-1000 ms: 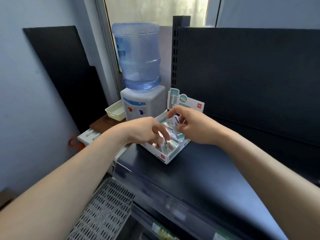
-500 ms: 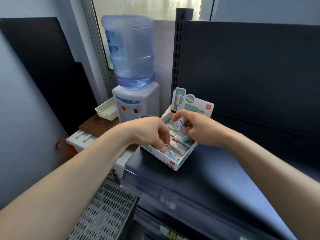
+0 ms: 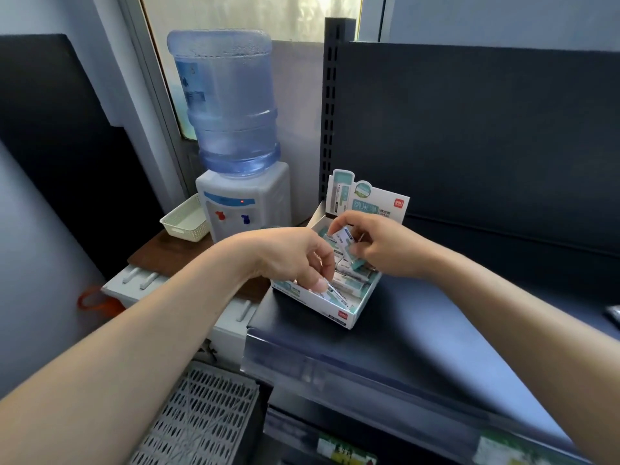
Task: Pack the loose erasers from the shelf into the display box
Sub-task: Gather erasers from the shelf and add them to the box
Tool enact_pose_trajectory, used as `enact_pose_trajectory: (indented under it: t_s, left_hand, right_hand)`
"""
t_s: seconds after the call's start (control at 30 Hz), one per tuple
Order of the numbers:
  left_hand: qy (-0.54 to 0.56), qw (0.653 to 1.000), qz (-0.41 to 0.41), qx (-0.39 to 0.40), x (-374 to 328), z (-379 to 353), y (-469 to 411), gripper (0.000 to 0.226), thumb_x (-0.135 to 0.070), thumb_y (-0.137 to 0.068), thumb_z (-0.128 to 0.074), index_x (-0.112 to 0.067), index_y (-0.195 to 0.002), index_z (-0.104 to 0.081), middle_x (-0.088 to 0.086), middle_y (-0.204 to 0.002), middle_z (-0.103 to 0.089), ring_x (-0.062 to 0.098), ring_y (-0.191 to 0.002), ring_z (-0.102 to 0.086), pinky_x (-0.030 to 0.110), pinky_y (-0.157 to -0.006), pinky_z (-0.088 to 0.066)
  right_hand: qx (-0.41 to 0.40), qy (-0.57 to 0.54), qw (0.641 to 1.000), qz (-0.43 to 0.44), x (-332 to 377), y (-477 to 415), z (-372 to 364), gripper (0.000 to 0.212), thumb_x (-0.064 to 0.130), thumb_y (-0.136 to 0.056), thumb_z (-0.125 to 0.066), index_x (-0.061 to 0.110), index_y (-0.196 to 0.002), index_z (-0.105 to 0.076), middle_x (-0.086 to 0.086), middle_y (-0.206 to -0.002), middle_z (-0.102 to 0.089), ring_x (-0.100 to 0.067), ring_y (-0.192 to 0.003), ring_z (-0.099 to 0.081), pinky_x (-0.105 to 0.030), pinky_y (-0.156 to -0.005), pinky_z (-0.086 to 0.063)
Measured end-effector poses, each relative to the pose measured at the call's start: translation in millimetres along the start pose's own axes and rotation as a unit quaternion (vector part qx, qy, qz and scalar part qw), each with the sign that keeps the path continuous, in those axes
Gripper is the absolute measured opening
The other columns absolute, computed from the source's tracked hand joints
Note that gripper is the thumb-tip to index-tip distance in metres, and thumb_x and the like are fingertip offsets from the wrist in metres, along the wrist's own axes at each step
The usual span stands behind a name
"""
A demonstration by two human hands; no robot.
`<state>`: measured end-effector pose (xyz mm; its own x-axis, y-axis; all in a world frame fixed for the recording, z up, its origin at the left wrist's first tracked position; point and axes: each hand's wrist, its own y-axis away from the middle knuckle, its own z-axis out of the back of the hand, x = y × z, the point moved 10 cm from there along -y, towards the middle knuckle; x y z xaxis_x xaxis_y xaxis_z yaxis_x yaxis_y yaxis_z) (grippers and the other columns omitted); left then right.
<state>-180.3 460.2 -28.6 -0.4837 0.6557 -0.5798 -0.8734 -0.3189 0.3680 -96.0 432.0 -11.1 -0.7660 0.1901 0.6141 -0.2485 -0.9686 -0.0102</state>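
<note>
1. While the display box (image 3: pixel 339 313) sits at the left end of the shelf (image 3: pixel 419 330), close to its front edge, your right hand (image 3: pixel 382 246) is over the back half of the box. Its grip is closed on one eraser (image 3: pixel 342 238), pinched between thumb and fingertips and tilted above the packed ones
2. Your left hand (image 3: pixel 288 260) reaches down into the front-left part of the box, fingers curled, thumb tip against the erasers in the box (image 3: pixel 352 280); whether that grip actually grasps one cannot be told
3. The erasers in the box lie in rows, and the printed header card (image 3: pixel 369 203) stands upright at its back
4. Beyond the shelf's left end stand a water dispenser (image 3: pixel 245 209) and, just beside it, a white basket (image 3: pixel 184 223)
</note>
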Motion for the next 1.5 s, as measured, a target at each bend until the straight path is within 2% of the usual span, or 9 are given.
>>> enact_pose_trajectory:
  t_s: [0.2, 0.37, 0.47, 0.57, 0.63, 0.87, 1.23, 1.4, 1.5]
  left_hand:
    - [-0.008, 0.999, -0.011, -0.052, 1.4, 6.9, -2.3, 0.008, -0.012, -0.076, -0.076, -0.017, -0.079, -0.071, -0.003, -0.074, -0.068, 0.010, -0.070, -0.058, 0.025, -0.076, -0.048]
    - [-0.043, 0.997, -0.003, -0.060, 2.9, 7.3, -0.3, 0.013, -0.013, -0.082, -0.069, -0.020, -0.091, -0.076, -0.014, -0.074, -0.065, 0.000, -0.067, -0.055, 0.005, -0.064, -0.041]
    - [-0.076, 0.997, -0.004, -0.031, 1.0, 1.6, 1.2, 0.017, -0.010, -0.084, -0.066, -0.021, -0.094, -0.076, -0.016, -0.074, -0.061, 0.000, -0.064, -0.051, -0.002, -0.055, -0.036]
    - [-0.081, 0.996, 0.000, -0.043, 1.2, 1.2, 0.0, 0.010, -0.013, -0.078, -0.072, -0.022, -0.076, -0.070, -0.010, -0.071, -0.061, 0.004, -0.064, -0.052, 0.010, -0.061, -0.041]
    - [-0.090, 0.994, 0.000, -0.060, 1.0, 2.5, -0.1, 0.021, -0.015, -0.075, -0.075, -0.023, -0.065, -0.059, -0.010, -0.063, -0.057, 0.006, -0.059, -0.049, 0.018, -0.057, -0.040]
    - [-0.045, 0.986, 0.002, -0.160, 4.3, 25.7, 9.2, 0.015, -0.011, -0.073, -0.076, -0.019, -0.074, -0.063, -0.007, -0.066, -0.059, 0.010, -0.060, -0.056, 0.022, -0.059, -0.048]
    - [0.028, 0.978, -0.017, -0.206, 8.2, 35.2, 11.6, 0.009, -0.009, -0.080, -0.070, -0.014, -0.076, -0.064, -0.001, -0.070, -0.065, 0.008, -0.056, -0.060, 0.019, -0.056, -0.051]
    - [0.016, 0.974, -0.072, -0.213, -22.6, 40.5, 10.1, 0.002, -0.012, -0.082, -0.068, -0.012, -0.082, -0.069, -0.003, -0.072, -0.065, 0.009, -0.061, -0.059, 0.020, -0.059, -0.048]
    - [0.000, 0.967, -0.140, -0.211, -64.7, 38.6, 6.3, 0.003, -0.015, -0.082, -0.067, -0.015, -0.079, -0.070, -0.006, -0.071, -0.065, 0.005, -0.061, -0.055, 0.023, -0.062, -0.048]
  right_hand:
    - [0.059, -0.069, 0.995, -0.028, 8.5, 2.5, -5.4, 0.035, -0.003, -0.088, -0.054, 0.029, -0.101, -0.060, 0.004, -0.068, -0.048, -0.014, -0.064, -0.049, -0.035, -0.068, -0.052]
    - [0.147, 0.023, 0.987, -0.065, 12.3, 13.1, -15.2, 0.029, 0.005, -0.087, -0.057, 0.028, -0.104, -0.061, 0.005, -0.069, -0.054, -0.010, -0.063, -0.052, -0.024, -0.063, -0.046]
    - [0.158, 0.064, 0.981, -0.090, 7.8, 14.7, -19.1, 0.025, 0.014, -0.085, -0.064, 0.027, -0.103, -0.054, 0.006, -0.081, -0.059, -0.014, -0.079, -0.057, -0.030, -0.075, -0.048]
    - [0.159, 0.099, 0.978, -0.094, 8.8, 14.0, -19.1, 0.024, 0.019, -0.084, -0.067, 0.028, -0.102, -0.054, 0.010, -0.084, -0.056, -0.016, -0.088, -0.056, -0.031, -0.082, -0.047]
    - [0.163, 0.101, 0.977, -0.091, 11.3, 14.0, -18.8, 0.024, 0.019, -0.084, -0.067, 0.028, -0.101, -0.054, 0.010, -0.082, -0.057, -0.014, -0.084, -0.056, -0.031, -0.081, -0.047]
    - [0.189, 0.118, 0.972, -0.074, 19.8, 14.9, -29.4, 0.022, 0.015, -0.080, -0.069, 0.030, -0.094, -0.061, 0.007, -0.075, -0.057, -0.012, -0.071, -0.055, -0.022, -0.063, -0.043]
    - [0.158, 0.212, 0.963, -0.052, 27.3, 10.1, -34.9, 0.013, 0.010, -0.079, -0.070, 0.021, -0.075, -0.066, 0.007, -0.070, -0.063, -0.010, -0.065, -0.058, -0.021, -0.058, -0.047]
    - [0.009, 0.183, 0.981, -0.065, 31.2, 22.8, 17.3, 0.015, 0.011, -0.082, -0.060, 0.023, -0.074, -0.065, 0.012, -0.063, -0.055, -0.003, -0.057, -0.050, -0.023, -0.058, -0.045]
    - [-0.054, 0.218, 0.968, -0.112, 20.6, 52.4, 60.4, 0.011, 0.016, -0.084, -0.059, 0.023, -0.079, -0.066, 0.010, -0.070, -0.056, -0.012, -0.065, -0.054, -0.024, -0.057, -0.042]
